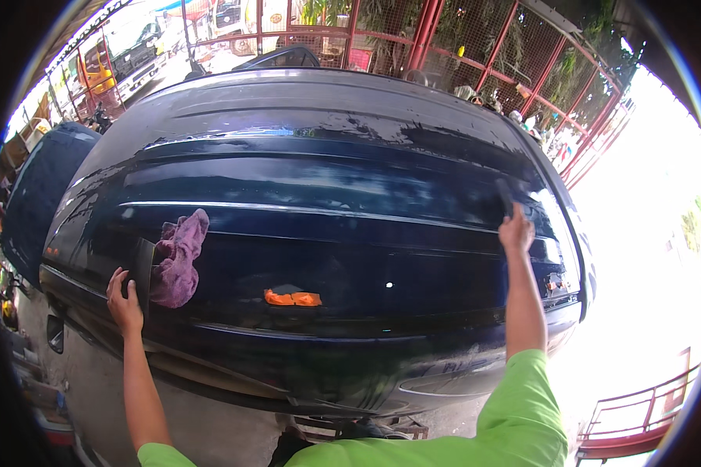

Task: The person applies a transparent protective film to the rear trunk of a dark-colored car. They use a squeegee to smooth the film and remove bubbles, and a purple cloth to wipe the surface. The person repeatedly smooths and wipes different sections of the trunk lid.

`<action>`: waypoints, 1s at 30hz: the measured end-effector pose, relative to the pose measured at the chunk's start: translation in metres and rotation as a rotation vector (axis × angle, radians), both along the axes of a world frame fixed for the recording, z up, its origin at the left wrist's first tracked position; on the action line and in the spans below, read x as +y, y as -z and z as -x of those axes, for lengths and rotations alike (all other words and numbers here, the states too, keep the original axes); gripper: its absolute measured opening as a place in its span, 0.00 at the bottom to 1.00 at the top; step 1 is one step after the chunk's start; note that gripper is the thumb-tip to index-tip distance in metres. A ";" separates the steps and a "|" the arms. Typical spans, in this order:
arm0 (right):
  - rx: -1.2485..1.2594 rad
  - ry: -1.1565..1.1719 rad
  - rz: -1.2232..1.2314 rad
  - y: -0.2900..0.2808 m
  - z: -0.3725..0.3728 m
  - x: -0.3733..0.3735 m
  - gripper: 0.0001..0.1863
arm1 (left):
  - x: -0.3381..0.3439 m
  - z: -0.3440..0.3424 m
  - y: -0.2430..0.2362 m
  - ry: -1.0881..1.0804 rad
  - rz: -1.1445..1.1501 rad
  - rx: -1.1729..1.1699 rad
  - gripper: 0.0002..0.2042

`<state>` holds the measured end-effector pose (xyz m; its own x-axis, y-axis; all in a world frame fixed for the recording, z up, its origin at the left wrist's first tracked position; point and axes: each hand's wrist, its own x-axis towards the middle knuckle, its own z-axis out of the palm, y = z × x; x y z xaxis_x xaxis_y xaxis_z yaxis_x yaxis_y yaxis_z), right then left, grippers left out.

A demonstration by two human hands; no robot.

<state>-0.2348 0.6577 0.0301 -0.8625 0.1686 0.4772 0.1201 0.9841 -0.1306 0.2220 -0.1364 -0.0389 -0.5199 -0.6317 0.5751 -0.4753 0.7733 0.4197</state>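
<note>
The broad, dark glossy roof of a vehicle (327,257) spreads beneath my arms. Toward its right end, my right hand (516,231) is closed around a slim dark tool (505,196), which blurs against the wet-looking paint; I cannot make out its kind. At the left end of the roof, my left hand (125,303) rests near the edge with fingers apart. Beside those fingers is a dark flat sheet (141,268), perhaps touched by them. A crumpled purple cloth (177,265) lies just right of the sheet. Farther right sits a small folded orange piece (292,297).
Red posts with wire mesh (420,39) stand beyond the vehicle. Another dark vehicle body (43,191) is at the left. A side mirror (55,333) juts out at the near left. A red metal frame (639,420) stands at the lower right.
</note>
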 end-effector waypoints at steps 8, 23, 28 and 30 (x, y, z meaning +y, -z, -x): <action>-0.104 -0.494 0.037 -0.013 -0.116 -0.369 0.16 | 0.016 0.004 -0.008 -0.034 0.018 0.037 0.13; -0.142 -1.152 0.106 -0.024 -0.247 -0.953 0.14 | 0.021 -0.007 -0.023 0.046 -0.012 0.089 0.20; -0.215 -1.250 0.175 -0.026 -0.261 -0.999 0.14 | 0.016 -0.004 -0.023 0.064 -0.014 0.131 0.18; -0.299 -1.269 0.220 -0.032 -0.256 -0.986 0.14 | 0.015 -0.005 -0.023 0.053 -0.011 0.095 0.17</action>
